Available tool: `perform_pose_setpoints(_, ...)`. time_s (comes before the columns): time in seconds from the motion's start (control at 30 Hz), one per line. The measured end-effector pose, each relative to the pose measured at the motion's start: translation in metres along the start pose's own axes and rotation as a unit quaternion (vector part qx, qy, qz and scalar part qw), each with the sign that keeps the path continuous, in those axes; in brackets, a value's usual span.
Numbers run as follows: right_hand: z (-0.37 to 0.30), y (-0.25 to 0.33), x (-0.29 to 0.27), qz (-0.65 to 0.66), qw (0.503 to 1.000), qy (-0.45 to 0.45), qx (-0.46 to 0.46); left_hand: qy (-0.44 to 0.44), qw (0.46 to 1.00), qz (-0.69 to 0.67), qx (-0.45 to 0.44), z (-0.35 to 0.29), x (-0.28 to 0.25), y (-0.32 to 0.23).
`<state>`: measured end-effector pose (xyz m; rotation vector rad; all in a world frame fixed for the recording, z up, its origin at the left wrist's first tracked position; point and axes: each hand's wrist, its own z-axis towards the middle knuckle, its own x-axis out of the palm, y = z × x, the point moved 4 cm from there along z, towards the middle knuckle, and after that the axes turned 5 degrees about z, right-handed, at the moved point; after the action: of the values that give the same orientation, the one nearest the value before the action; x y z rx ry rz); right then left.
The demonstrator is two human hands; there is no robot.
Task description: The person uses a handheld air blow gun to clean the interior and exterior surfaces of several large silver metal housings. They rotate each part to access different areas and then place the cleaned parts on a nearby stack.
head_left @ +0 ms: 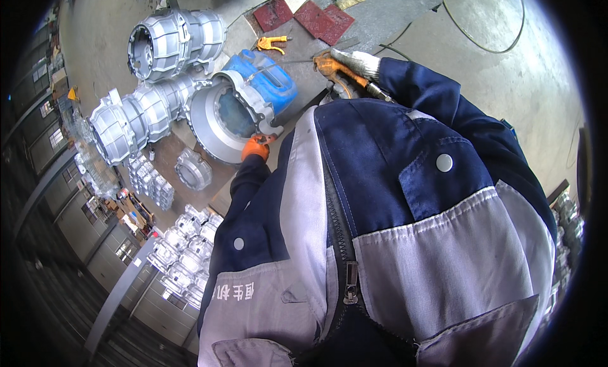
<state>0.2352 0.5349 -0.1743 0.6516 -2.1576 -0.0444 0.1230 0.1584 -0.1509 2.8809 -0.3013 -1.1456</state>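
Note:
My left hand (255, 148), in an orange glove, is closed on the rim of a large silver bell-shaped metal housing (212, 123), whose round opening faces me. My right hand (363, 64), in a pale glove, is wrapped round an orange hand-held power tool (329, 66) with a long thin front arm. That arm points left, toward a blue plastic jug (269, 82) behind the housing. A metal connector (378, 92) shows at the tool's rear end. The fingers of my right hand are partly hidden by the tool.
More silver housings (130, 123) lie beside and beyond the held one, with a smaller casting (193, 169) nearer. A yellow blow gun (273, 45) and dark red abrasive sheets (323, 21) lie at the far side. A black hose (484, 49) curls on the floor. Stacked castings (187, 253) stand left.

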Motion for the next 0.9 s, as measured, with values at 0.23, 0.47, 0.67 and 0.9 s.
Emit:
perform_pose_setpoints(0.23, -0.019, 0.028, 0.016, -0.106, 0.994, -0.007, -0.028, 0.012, 0.998, 0.06, -0.019, 0.007, -0.003, -0.005)
perform_pose_setpoints(0.47, -0.025, 0.038, 0.008, -0.107, 0.994, 0.009, -0.015, -0.052, 0.992, 0.07, -0.092, 0.031, -0.006, -0.026)
perform_pose_setpoints(0.67, -0.013, 0.009, -0.017, -0.027, 0.999, -0.004, -0.018, -0.07, 0.993, 0.098, -0.013, 0.043, -0.008, -0.036)
perform_pose_setpoints(0.9, -0.021, 0.004, -0.018, -0.043, 0.999, 0.001, 0.019, -0.068, 0.993, 0.045, -0.082, 0.012, -0.031, -0.063)
